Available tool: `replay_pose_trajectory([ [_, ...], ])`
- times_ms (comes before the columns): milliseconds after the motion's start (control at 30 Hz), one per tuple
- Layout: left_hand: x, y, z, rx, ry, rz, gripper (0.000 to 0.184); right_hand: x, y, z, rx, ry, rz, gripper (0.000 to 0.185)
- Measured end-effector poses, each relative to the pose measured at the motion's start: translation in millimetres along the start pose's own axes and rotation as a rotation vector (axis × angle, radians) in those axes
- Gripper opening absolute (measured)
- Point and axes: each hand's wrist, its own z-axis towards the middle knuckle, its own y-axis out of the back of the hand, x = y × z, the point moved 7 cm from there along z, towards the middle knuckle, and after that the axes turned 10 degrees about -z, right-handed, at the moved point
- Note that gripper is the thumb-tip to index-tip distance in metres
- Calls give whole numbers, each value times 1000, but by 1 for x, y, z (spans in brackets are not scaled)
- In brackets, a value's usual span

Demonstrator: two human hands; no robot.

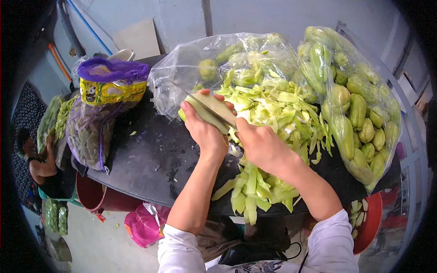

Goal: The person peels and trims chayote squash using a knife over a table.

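My left hand (207, 134) is wrapped round a pale green, peeled chayote (220, 108) above the dark table. In my right hand (260, 142) is a knife, its handle hidden by my fingers. The knife blade (210, 110) lies lengthwise along the chayote; how deep it is in the flesh I cannot tell. Beneath and beside my hands, green peelings (277, 111) are heaped, some spilling over the table's near edge. Behind them a clear plastic bag (177, 68) lies open with chayotes (208, 69) in it.
A full clear bag of unpeeled chayotes (357, 109) stands at the right. Left is a purple mesh sack (88, 132). Below the table are a red bucket (374, 223) with pale pieces, a dark red bin (109, 198) and a pink bag (142, 225). Another person (43, 168) works far left.
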Motion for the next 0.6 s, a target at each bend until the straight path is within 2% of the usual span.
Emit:
replay_pose_trajectory([
  [167,-3,-1,2,38,-66,78,67,-5,21,3,114,-76,77,15],
  [367,6,-2,5,171,87,150,70,-31,26,1,159,-103,147,20],
  [467,11,8,6,83,144,146,70,-48,31,1,55,-116,106,19],
  [533,21,-4,4,245,293,35,69,-60,36,2,-42,-170,196,18],
  [600,24,-4,3,211,334,-5,69,-62,35,0,-29,-223,265,19],
])
